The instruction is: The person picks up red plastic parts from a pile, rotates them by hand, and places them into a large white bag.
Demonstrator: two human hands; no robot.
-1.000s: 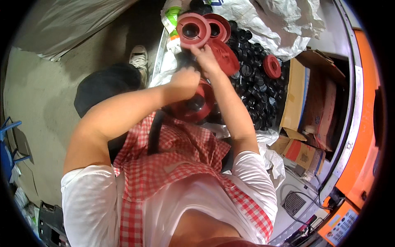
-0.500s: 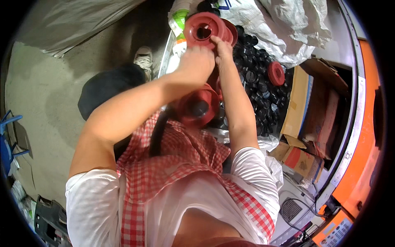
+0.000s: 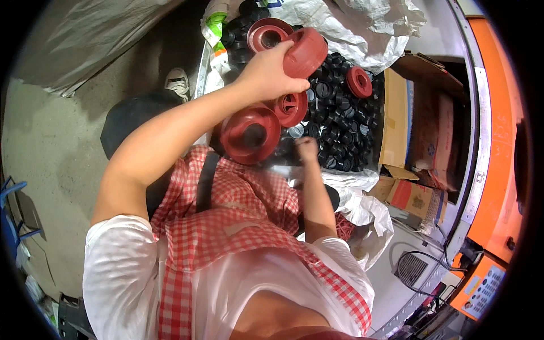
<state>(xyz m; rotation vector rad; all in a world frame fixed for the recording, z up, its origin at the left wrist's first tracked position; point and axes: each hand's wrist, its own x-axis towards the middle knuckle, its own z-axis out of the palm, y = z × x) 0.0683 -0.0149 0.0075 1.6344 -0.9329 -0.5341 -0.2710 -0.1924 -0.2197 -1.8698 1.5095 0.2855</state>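
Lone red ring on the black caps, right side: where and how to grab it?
Pinch the red ring across opposite sides of its outer rim, probably best from above: its round upper face is uncovered, while black caps lie beneath and around it.

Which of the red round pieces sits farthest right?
The red ring lying on the black caps toward the cardboard box; the other red pieces cluster around your left hand.
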